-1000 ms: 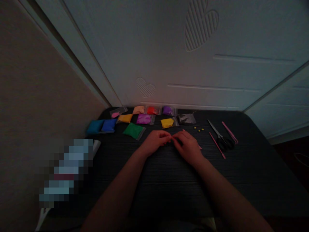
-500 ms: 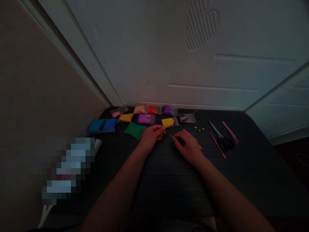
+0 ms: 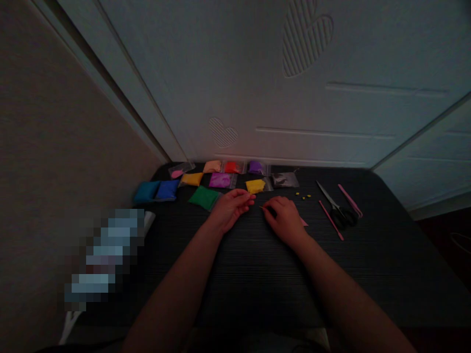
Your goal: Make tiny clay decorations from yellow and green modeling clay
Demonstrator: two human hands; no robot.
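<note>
Though near left hand, thin sliver in right hand.

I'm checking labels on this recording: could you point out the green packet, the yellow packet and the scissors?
Green packet (image 3: 203, 197): head view, middle of its filled part.
Yellow packet (image 3: 255, 186): head view, on its yellow filled part.
Scissors (image 3: 333, 206): head view, about where blades meet handles.

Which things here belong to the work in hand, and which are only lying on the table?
In use, it seems:
right hand, pinching a thin yellowish piece
left hand, contents unclear
small yellow-and-dark bits
yellow packet, judging by colour

Lying about:
scissors
pink stick
forked pink tool
green packet
blue packet
</note>
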